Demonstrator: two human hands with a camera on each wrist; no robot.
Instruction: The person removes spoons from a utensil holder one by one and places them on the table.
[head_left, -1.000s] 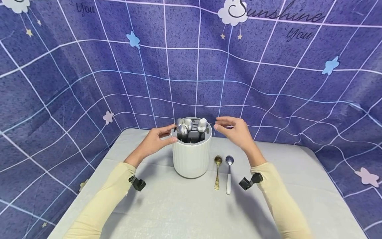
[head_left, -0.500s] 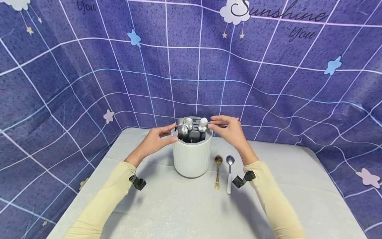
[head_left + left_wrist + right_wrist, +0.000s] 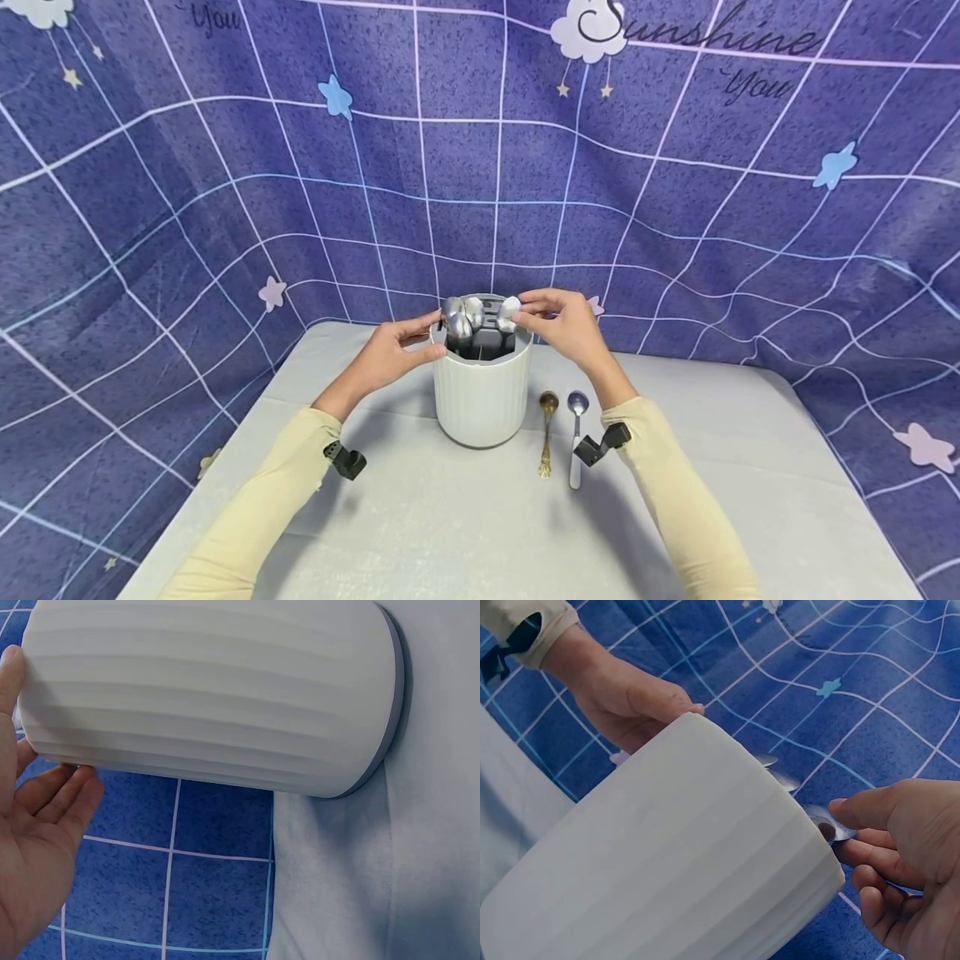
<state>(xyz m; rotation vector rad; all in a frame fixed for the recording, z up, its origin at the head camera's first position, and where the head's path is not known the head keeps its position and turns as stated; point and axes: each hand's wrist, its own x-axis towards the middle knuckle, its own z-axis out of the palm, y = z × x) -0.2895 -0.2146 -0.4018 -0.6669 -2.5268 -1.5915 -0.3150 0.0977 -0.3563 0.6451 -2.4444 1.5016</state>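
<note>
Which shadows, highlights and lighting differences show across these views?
Head view: soft shadows on the tablecloth, bright highlights on the spoons in the container; left wrist: dimmer, a soft shadow on the cloth beside the container; right wrist: also dimmer, the container only faintly shaded.

Spoons [image 3: 460,326] in holder [image 3: 482,404] on table [image 3: 420,517]

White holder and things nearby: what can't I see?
Head view: lower ends of the standing spoons, inside the white holder; part of the white-handled spoon, behind the black wrist device.
Left wrist view: part of the holder, cut by the top edge; part of the left hand, by the left edge.
</note>
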